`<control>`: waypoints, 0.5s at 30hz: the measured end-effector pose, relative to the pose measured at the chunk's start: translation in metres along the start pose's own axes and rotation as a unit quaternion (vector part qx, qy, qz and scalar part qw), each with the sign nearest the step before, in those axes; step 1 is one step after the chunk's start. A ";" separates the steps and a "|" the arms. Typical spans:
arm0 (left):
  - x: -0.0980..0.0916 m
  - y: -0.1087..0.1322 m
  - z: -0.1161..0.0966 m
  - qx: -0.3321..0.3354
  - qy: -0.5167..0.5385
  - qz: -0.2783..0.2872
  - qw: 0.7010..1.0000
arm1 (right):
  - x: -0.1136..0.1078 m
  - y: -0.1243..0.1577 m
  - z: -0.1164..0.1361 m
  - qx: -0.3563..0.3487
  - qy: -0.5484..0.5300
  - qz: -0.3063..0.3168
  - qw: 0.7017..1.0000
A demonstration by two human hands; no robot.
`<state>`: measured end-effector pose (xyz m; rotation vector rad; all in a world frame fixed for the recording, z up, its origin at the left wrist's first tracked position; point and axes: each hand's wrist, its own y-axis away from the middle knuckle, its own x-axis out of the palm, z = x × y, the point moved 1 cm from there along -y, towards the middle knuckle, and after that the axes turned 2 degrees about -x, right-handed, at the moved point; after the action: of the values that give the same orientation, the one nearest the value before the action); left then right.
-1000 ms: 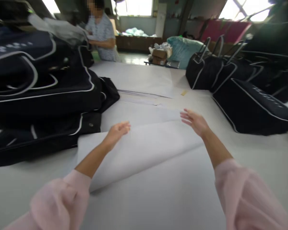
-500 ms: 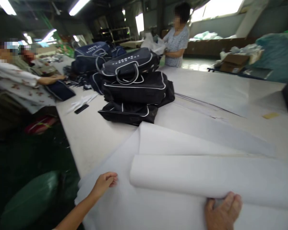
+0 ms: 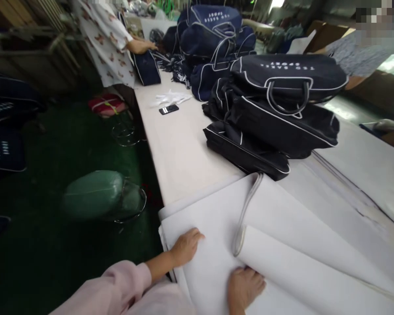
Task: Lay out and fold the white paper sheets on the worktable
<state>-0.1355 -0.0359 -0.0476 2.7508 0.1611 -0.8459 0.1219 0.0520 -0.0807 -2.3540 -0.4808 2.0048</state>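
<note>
L hand [image 3: 185, 248] flat, grip apart on white sheet [image 3: 213, 218], R hand [image 3: 246, 286] flat beside rolled fold [image 3: 302, 271], grip apart

Left hand [image 3: 185, 247] & right hand [image 3: 244, 286] both bare, no gloves, no rings or watch visible. Left arm in loose pale pink sleeve [image 3: 118, 288], soft fabric, bunched & gathered at cuff just short of wrist. Right forearm out of frame, sleeve not visible.
</note>
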 end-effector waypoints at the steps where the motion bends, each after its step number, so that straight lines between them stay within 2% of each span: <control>1: -0.007 0.004 0.005 -0.010 0.018 0.005 1.000 | -0.003 -0.001 0.015 0.020 0.018 -0.009 1.000; 3: -0.019 0.017 0.016 -0.041 0.052 0.010 0.998 | -0.005 -0.004 0.029 0.039 0.031 -0.020 0.999; 6: -0.032 0.042 0.033 -0.086 0.095 0.006 0.992 | -0.005 -0.006 0.029 0.043 0.016 -0.011 0.999; 9: -0.034 0.060 0.042 -0.100 0.118 -0.013 0.988 | -0.008 -0.003 0.028 0.050 -0.012 0.016 0.999; 11: -0.032 0.064 0.041 -0.098 0.115 -0.025 0.988 | -0.011 -0.001 0.028 0.056 -0.039 0.039 0.997; 13: -0.030 0.062 0.037 -0.092 0.103 -0.029 0.990 | -0.011 -0.005 0.025 0.065 -0.093 0.105 0.988; 15: -0.030 0.058 0.036 -0.089 0.092 -0.013 0.992 | -0.009 -0.016 0.015 0.058 -0.169 0.192 0.965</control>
<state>-0.1693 -0.1023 -0.0471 2.6587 0.2942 -0.5545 0.1031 0.0622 -0.0715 -2.1719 0.1075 2.5370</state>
